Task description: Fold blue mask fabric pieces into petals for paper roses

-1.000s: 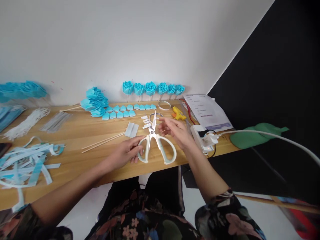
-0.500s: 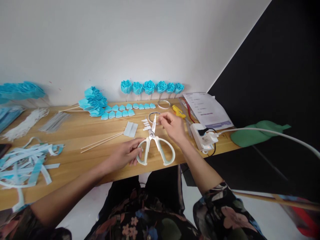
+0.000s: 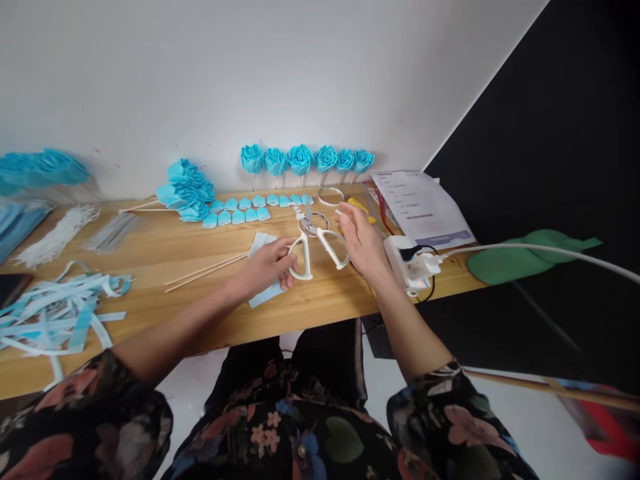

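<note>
My left hand (image 3: 273, 267) grips one loop of the white-handled scissors (image 3: 327, 243), whose blades are spread and point away from me. Beneath that hand lies a pale blue fabric strip (image 3: 265, 295), partly covered by the fingers. My right hand (image 3: 363, 243) is just right of the other loop, its thumb and fingers pinched around what looks like a small white piece (image 3: 339, 213). A roll of tape (image 3: 323, 219) sits behind the scissors, with small white bits (image 3: 299, 212) near the blade tips. Two thin wooden sticks (image 3: 205, 273) lie left of my left hand.
Blue fabric roses (image 3: 300, 160) lean along the wall, with rows of folded blue petals (image 3: 245, 203) before them. Cut strips (image 3: 60, 317) pile at left. A power strip (image 3: 400, 263) with cable, a yellow glue gun (image 3: 361, 208) and a paper sheet (image 3: 420, 207) are at right.
The scissors have moved away from me and opened wider in my left hand. My right hand has shifted right, away from the blades. More of the blue strip shows under my left hand.
</note>
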A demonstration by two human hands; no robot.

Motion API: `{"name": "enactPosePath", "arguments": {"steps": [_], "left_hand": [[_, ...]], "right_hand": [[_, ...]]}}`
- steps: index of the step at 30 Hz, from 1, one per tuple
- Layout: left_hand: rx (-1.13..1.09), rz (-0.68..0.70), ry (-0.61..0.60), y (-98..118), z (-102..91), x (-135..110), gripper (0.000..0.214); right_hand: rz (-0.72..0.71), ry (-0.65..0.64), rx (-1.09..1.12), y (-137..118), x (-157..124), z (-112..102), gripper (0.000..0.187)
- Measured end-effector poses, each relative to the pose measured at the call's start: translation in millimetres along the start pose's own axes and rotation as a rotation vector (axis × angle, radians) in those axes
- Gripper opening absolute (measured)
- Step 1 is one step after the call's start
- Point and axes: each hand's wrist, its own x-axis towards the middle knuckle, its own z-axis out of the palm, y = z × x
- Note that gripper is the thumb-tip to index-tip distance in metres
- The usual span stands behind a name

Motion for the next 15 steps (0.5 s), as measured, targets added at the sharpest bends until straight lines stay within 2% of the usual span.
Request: {"name": "enactPosePath", "arguments": {"steps": [3, 6, 9, 15], "left_hand": [[-0.021, -0.012, -0.018, 3, 10.7, 9, 0.043], [-0.022, -0.043, -0.073, 2, 13.2, 11, 0.044], [0.005, -0.067, -0.139, -2, 7.7, 8, 0.045], [0.075, -0.113, -0.187, -12, -14.3, -3, 0.04]], "right_hand": [[0.062, -0.072, -0.041, 8, 9, 1, 0.048], [0.084, -0.083, -0.156, 17, 13, 1, 0.05], [0.083, -0.115, -0.212, 25, 12, 1, 0.05], [0.05, -0.259, -0.008, 34, 22, 3, 0.05]]}}
